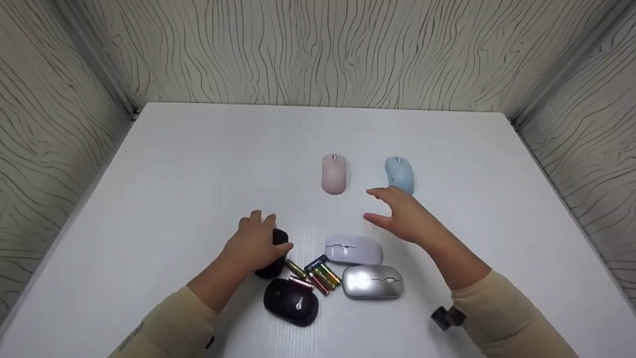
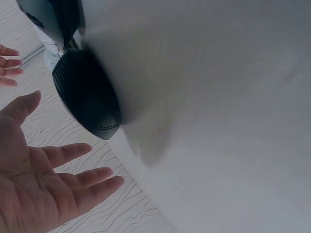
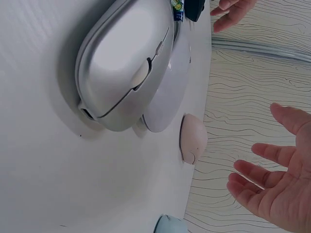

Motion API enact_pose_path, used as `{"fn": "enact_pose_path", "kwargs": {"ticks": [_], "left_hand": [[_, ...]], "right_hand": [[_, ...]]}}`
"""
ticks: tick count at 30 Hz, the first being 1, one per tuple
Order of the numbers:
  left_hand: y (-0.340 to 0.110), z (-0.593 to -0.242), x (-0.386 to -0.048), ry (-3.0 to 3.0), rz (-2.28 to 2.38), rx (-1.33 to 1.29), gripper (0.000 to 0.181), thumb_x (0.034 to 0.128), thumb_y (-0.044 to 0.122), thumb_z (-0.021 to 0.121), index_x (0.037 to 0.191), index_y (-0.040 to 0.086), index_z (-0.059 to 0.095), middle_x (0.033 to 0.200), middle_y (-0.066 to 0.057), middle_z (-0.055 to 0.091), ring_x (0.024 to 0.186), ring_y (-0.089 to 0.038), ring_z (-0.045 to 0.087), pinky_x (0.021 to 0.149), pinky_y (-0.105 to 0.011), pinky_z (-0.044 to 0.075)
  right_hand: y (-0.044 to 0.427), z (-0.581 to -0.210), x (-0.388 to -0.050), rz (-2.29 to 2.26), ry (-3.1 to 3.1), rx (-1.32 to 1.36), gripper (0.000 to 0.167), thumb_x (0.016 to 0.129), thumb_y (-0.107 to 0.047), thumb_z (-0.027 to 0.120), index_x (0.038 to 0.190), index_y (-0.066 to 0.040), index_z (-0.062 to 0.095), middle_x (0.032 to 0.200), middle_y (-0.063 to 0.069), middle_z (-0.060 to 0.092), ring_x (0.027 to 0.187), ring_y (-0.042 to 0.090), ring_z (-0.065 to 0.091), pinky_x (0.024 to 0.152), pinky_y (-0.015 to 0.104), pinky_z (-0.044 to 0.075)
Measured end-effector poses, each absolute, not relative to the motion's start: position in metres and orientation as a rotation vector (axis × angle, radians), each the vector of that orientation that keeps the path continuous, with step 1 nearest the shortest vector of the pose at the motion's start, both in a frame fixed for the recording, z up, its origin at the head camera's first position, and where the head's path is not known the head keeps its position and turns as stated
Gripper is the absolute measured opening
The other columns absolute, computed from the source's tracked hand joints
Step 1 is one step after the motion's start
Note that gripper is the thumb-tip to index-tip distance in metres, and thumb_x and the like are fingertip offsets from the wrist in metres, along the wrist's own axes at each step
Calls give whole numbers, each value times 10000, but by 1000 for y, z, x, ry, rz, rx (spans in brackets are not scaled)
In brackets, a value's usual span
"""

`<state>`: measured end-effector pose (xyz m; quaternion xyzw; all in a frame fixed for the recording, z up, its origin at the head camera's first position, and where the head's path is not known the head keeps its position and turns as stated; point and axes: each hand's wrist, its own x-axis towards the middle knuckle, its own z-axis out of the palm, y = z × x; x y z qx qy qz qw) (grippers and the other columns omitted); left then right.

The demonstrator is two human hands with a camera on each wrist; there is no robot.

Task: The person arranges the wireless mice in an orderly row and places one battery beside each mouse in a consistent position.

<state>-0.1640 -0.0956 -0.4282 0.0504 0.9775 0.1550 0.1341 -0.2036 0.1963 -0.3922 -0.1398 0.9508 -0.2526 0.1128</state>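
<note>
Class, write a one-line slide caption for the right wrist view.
Silver mouse, lavender-white mouse, pink mouse and blue mouse on a white table, right hand held open.

Beige sleeves (image 1: pixel 171 318), dark marking (image 1: pixel 130 336) on left, black fitting (image 1: pixel 448 317) on right

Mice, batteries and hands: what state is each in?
Bare left hand: fingers spread, holding nothing.
Bare right hand: fingers spread, holding nothing.
Ridged black mouse: partly hidden in head view.
Black mouse with white logo: right side up.
Glossy silver mouse: right side up.
Oval white mouse: right side up.
Matte pink mouse: right side up.
Light blue mouse: right side up.
Coloured cylindrical batteries: lying, clustered.
</note>
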Motion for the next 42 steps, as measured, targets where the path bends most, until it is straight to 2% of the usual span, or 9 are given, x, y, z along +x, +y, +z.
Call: {"fn": "enact_pose_path", "kwargs": {"ticks": [4,10,16,20,23,29,33,37,42], "left_hand": [[-94,-431,-162,2813,384,141,826,746,519,665,1346,13,407,1260,-243,394,1111,-390,420,824,-470,468],[-95,-435,-162,2776,384,158,891,669,471,754,1352,25,399,1201,-236,436,1068,-381,470,801,-479,471],[-96,-435,-163,2745,415,195,813,683,366,768,1329,20,415,1120,-207,481,965,-346,543,758,-449,486],[-97,-434,-165,2758,427,221,728,691,249,760,1302,13,444,1094,-191,492,964,-332,539,779,-440,481],[-98,-436,-167,2780,426,235,729,687,182,751,1319,10,432,1146,-200,489,1020,-352,518,813,-451,470],[-103,-442,-170,2845,418,207,736,691,201,736,1313,-30,419,1128,-212,510,1000,-376,531,807,-458,468],[-105,-442,-171,2864,415,202,653,666,224,752,1192,-63,492,974,-179,527,863,-319,556,761,-431,477],[-104,-439,-172,2864,404,210,504,637,194,764,1026,-49,555,857,-119,511,760,-240,518,733,-392,475],[-103,-438,-172,2856,385,196,520,642,206,770,1038,-50,553,860,-112,513,766,-239,526,739,-386,481]], "right_hand": [[198,-393,-204,-757,2791,-422,591,839,-373,642,1335,-115,451,1314,113,472,1198,309,451,965,481,378],[198,-396,-203,-793,2781,-438,595,839,-391,636,1328,-102,457,1309,118,476,1188,319,458,951,483,390],[198,-398,-204,-798,2793,-480,578,848,-377,629,1318,-84,464,1284,128,491,1172,320,465,935,474,400],[198,-401,-204,-792,2786,-451,579,847,-390,626,1320,-97,464,1287,135,489,1170,324,468,924,479,411],[198,-403,-204,-796,2781,-435,578,843,-395,630,1317,-105,468,1276,135,494,1163,322,473,919,478,416],[198,-404,-204,-798,2779,-423,575,841,-390,634,1317,-112,470,1264,127,500,1158,318,478,915,475,420],[196,-403,-203,-802,2781,-426,569,842,-374,638,1315,-106,472,1273,128,498,1161,321,478,915,476,420],[195,-402,-203,-810,2784,-436,575,843,-371,638,1318,-94,468,1270,131,501,1159,320,477,918,476,418],[193,-400,-205,-828,2784,-448,579,845,-376,633,1324,-99,461,1262,131,504,1151,320,478,919,473,417]]}}
